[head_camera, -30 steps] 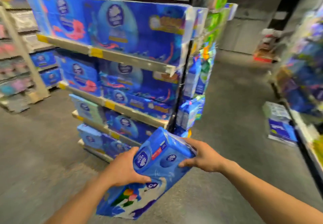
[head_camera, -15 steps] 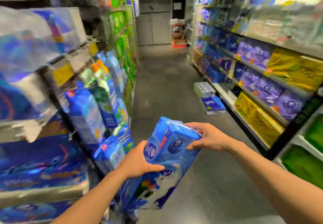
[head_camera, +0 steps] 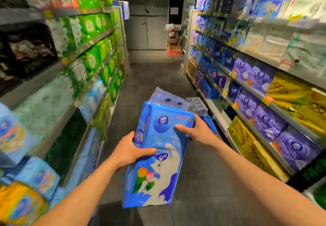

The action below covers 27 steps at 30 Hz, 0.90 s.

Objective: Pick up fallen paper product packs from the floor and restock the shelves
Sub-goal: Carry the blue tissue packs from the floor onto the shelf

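Pack (head_camera: 158, 172) held mid-aisle, 6 o'clock; left hand (head_camera: 130, 152) and right hand (head_camera: 199, 132) clamped on its sides. Step judged: carrying to shelf. Next: locate matching blue slot. Floor packs (head_camera: 196, 105) lay at 1 o'clock.

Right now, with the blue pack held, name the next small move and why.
Probably carry the blue pack a step forward and right: left hand and right hand grip it, and the low shelf beside the floor packs looks bare.
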{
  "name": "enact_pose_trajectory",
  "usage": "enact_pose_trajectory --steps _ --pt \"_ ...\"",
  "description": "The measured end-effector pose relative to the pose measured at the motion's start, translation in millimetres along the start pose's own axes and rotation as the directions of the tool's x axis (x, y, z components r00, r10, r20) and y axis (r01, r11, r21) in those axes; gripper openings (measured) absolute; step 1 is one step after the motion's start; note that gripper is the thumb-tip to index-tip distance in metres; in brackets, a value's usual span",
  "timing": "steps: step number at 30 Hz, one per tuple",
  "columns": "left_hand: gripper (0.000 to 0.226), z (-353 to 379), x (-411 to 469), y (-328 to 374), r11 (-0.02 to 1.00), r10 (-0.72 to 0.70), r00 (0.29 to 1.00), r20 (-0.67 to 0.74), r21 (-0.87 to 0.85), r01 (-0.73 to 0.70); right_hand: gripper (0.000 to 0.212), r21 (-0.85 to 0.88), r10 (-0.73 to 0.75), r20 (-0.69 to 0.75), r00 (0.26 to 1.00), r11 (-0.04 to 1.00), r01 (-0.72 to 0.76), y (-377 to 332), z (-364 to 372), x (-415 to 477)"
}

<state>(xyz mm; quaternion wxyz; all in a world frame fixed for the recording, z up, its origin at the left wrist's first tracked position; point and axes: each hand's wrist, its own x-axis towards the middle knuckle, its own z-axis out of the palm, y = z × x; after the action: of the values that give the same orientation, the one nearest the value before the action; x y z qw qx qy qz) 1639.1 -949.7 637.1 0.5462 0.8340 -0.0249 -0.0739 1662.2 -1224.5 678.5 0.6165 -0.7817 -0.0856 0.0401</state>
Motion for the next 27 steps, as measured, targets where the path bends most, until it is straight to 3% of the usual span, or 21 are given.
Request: enact_pose_trajectory --steps 6,11,16,19,24,27 --pt "0.084 1.3 187.5 23.5 0.995 0.052 0.998 0.023 -0.09 -0.05 0.05 0.103 -0.046 -0.001 0.999 0.994 0.046 27.3 -40.7 163.0" --pt "0.089 -13.6 364.0 51.4 0.985 0.153 0.983 0.105 -0.095 -0.143 0.043 0.181 -0.055 -0.195 0.979 0.979 0.091 35.8 -80.0 315.3" --pt "0.118 -21.7 539.4 128.6 0.945 0.257 0.964 0.073 -0.229 -0.234 0.03 0.184 -0.055 -0.375 0.925 0.974 0.133 25.9 -138.2 450.5" --pt "0.105 -13.2 634.4 186.1 0.914 0.357 0.922 0.15 -0.258 -0.313 0.038 0.164 -0.046 -0.403 0.914 0.979 0.121 28.7 -179.4 519.1" --pt "0.113 8.7 789.8 241.2 0.919 0.394 0.867 0.305 -0.11 -0.379 0.045 0.113 -0.043 -0.406 0.913 0.989 0.097 52.8 -261.0 635.0" --pt "0.096 31.1 871.5 262.1 0.918 0.397 0.879 0.263 -0.091 -0.387 0.041 0.078 -0.083 -0.394 0.916 0.989 0.123 64.5 -316.2 710.1"
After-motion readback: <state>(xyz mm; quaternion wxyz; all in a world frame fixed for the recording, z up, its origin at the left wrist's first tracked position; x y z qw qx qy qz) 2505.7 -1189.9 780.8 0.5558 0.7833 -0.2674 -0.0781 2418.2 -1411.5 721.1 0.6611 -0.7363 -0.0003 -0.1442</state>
